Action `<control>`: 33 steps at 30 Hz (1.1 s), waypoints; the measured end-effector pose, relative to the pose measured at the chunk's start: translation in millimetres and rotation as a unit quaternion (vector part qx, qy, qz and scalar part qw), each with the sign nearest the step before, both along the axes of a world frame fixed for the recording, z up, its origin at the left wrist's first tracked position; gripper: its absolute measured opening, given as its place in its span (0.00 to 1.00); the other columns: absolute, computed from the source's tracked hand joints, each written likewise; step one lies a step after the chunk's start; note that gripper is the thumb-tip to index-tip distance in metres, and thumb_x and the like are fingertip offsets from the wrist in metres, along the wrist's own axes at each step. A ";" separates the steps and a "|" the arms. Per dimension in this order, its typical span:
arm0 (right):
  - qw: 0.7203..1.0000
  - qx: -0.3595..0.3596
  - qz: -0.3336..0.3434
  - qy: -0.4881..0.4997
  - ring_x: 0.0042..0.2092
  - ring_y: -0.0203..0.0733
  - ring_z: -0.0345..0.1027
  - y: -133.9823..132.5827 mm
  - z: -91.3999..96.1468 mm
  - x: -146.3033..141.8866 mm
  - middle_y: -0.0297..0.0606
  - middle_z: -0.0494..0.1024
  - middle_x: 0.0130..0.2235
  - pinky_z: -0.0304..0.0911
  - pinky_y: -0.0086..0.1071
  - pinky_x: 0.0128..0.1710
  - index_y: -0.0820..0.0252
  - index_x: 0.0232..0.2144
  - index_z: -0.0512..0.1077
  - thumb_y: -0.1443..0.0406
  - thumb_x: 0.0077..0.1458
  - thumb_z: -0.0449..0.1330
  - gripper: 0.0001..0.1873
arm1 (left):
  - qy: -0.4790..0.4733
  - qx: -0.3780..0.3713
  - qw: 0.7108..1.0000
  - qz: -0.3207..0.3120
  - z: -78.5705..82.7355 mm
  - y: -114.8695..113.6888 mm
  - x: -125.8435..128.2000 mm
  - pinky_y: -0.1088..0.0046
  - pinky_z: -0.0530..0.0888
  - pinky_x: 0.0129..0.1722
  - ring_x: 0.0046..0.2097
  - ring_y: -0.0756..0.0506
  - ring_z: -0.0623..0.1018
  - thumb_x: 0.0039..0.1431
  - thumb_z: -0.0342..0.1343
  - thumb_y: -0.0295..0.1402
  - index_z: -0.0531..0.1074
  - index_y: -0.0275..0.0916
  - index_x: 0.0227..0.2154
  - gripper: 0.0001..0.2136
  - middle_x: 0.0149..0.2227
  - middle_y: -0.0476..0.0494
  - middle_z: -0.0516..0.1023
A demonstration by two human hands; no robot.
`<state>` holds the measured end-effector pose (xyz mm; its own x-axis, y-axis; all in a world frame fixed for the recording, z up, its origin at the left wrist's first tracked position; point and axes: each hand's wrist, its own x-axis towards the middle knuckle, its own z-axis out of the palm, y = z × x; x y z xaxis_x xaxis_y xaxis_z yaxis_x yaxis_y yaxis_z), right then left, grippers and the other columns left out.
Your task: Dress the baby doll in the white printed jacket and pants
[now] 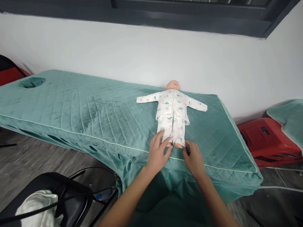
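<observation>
Leftward of the fingers (158, 136), the massage bed (113, 110) offers long open room. The left hand (158, 153), loosely spread, touches the pajama-clad baby doll (172, 108) just beyond; the right hand (194, 159) curls beside a trouser cuff (181, 142), any pinch unclear. One tug could drag the doll over the near edge (176, 159), beneath the hands.

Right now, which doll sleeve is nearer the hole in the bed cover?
The picture-left sleeve, stretched out toward the hole; the other sleeve extends right, away from it.
</observation>
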<state>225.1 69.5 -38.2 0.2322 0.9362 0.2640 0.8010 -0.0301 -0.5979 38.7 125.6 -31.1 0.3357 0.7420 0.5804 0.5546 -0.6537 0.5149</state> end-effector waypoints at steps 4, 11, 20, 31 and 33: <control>0.999 0.033 0.014 0.000 0.44 0.49 0.65 0.8 -6.1 3.8 0.43 0.74 0.42 0.63 0.45 0.46 0.60 0.48 0.68 0.61 0.64 0.52 0.14 | -0.031 0.002 0.999 0.016 -9.3 -1.4 -5.8 0.57 0.73 0.53 0.56 0.40 0.70 0.63 0.55 0.31 0.71 0.41 0.52 0.14 0.56 0.35 0.68; 0.997 0.026 0.037 0.056 0.46 0.48 0.65 -4.0 -10.5 10.6 0.42 0.74 0.45 0.63 0.43 0.46 0.58 0.51 0.68 0.60 0.63 0.55 0.16 | -0.093 -0.017 0.995 0.032 -17.7 -3.7 -2.5 0.61 0.74 0.52 0.51 0.43 0.72 0.63 0.56 0.30 0.72 0.41 0.51 0.14 0.48 0.39 0.70; 0.997 0.028 0.030 0.060 0.45 0.47 0.64 -2.7 -11.1 9.2 0.42 0.74 0.44 0.63 0.43 0.45 0.59 0.51 0.67 0.61 0.62 0.55 0.16 | -0.159 -0.088 0.983 0.007 -25.5 -2.2 -5.5 0.64 0.74 0.52 0.51 0.46 0.74 0.63 0.57 0.30 0.72 0.44 0.52 0.15 0.48 0.42 0.71; 0.991 0.075 -0.012 0.113 0.60 0.50 0.59 -2.3 3.3 -7.4 0.49 0.62 0.60 0.66 0.46 0.50 0.55 0.57 0.61 0.61 0.61 0.55 0.22 | -0.054 -0.058 0.996 -0.035 -15.2 8.1 -1.3 0.64 0.73 0.48 0.47 0.45 0.71 0.62 0.56 0.26 0.70 0.42 0.51 0.14 0.44 0.42 0.68; 0.994 0.084 -0.006 0.077 0.63 0.52 0.54 -0.9 13.1 -18.4 0.49 0.57 0.63 0.65 0.49 0.55 0.54 0.59 0.60 0.62 0.62 0.55 0.23 | -0.055 -0.078 0.995 -0.036 -17.0 9.7 -0.1 0.64 0.73 0.48 0.47 0.45 0.70 0.62 0.56 0.26 0.70 0.42 0.49 0.14 0.44 0.42 0.66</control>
<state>206.7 68.6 -25.1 0.2918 0.8792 0.3768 0.7004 0.0719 -0.7101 38.6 135.3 -48.1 0.3318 0.8023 0.4962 0.4442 -0.5969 0.6681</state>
